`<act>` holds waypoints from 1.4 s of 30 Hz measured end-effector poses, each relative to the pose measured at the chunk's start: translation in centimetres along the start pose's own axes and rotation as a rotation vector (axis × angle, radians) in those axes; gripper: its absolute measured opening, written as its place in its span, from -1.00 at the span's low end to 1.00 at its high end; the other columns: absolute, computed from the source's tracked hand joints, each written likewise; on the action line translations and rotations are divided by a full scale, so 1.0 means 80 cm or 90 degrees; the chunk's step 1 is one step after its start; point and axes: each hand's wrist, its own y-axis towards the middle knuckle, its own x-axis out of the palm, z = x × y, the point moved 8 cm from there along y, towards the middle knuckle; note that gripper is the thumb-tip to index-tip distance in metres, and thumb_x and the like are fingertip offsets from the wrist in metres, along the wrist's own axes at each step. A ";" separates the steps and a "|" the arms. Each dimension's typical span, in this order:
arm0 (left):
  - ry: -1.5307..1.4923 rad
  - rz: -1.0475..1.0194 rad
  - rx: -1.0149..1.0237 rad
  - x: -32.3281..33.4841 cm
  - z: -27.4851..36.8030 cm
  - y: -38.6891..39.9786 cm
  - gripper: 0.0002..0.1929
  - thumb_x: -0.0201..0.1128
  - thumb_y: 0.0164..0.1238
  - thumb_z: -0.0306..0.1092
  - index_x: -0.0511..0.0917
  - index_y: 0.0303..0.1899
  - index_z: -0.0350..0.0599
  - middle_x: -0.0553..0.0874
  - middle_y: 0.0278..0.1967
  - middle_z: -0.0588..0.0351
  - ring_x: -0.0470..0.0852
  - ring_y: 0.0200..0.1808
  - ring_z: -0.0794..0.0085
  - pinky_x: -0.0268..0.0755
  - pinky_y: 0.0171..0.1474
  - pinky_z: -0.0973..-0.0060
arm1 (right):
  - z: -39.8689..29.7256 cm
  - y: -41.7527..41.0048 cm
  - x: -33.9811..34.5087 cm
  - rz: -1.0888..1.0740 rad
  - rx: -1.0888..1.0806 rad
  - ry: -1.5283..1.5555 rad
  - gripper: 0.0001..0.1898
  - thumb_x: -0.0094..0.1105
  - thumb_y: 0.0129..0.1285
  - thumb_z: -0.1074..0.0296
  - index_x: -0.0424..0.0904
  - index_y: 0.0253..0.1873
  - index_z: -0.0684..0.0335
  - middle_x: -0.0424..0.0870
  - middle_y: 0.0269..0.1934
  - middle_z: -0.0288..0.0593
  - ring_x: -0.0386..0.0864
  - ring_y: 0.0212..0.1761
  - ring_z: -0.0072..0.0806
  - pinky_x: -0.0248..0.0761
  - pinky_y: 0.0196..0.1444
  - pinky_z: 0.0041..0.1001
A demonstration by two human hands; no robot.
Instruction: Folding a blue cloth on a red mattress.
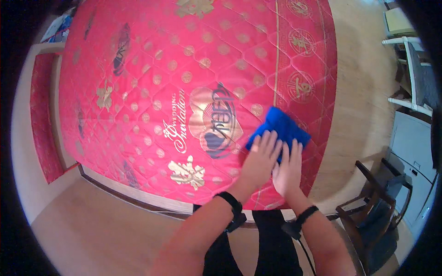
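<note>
A blue folded cloth [283, 126] lies on a red quilted mattress [214, 62] printed with gold and dark figures and lettering. My left hand [262, 158] rests flat on the lower left part of the cloth, its fingers pointing up and slightly spread. Close beside it, my right hand [289, 165] has its fingertips on the cloth's lower right part. Neither hand is closed around the cloth. Black straps with small dark units circle both wrists, and a black cable hangs near the right one.
A dark-framed chair [376, 207] stands at the lower right, before light cabinets [412, 138]. Farther up is white-framed furniture [411, 76]. A red padded panel [43, 117] is at the left. Bare board [355, 86] borders the mattress on the right.
</note>
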 end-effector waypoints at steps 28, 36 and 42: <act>0.021 0.128 -0.222 -0.219 -0.472 -0.182 -0.13 0.42 0.46 -0.25 0.26 0.71 -0.28 0.17 0.74 -0.51 0.09 0.78 -0.44 -0.03 0.80 -0.21 | -0.472 0.248 0.140 -0.006 -0.314 -0.086 -0.32 0.28 0.50 0.13 0.47 0.68 -0.01 0.16 0.76 0.37 0.07 0.78 0.51 -0.05 0.76 0.38; -0.016 0.023 -0.342 -0.142 -0.386 -0.321 -0.08 0.47 0.42 -0.20 0.25 0.71 -0.33 0.10 0.75 -0.57 0.01 0.79 -0.52 -0.10 0.78 -0.34 | -0.468 0.086 0.168 -0.177 -0.291 0.011 -0.20 0.38 0.44 0.10 0.36 0.74 0.01 0.12 0.79 0.32 0.05 0.80 0.45 -0.03 0.77 0.38; -0.107 0.031 -0.175 -0.119 -0.303 -0.222 -0.11 0.46 0.44 -0.12 0.31 0.72 -0.19 0.17 0.76 -0.45 0.05 0.80 -0.42 -0.11 0.80 -0.30 | -0.339 0.077 0.109 -0.166 -0.137 -0.111 -0.13 0.45 0.43 0.05 0.31 0.77 0.02 0.06 0.79 0.39 0.05 0.79 0.51 -0.01 0.76 0.37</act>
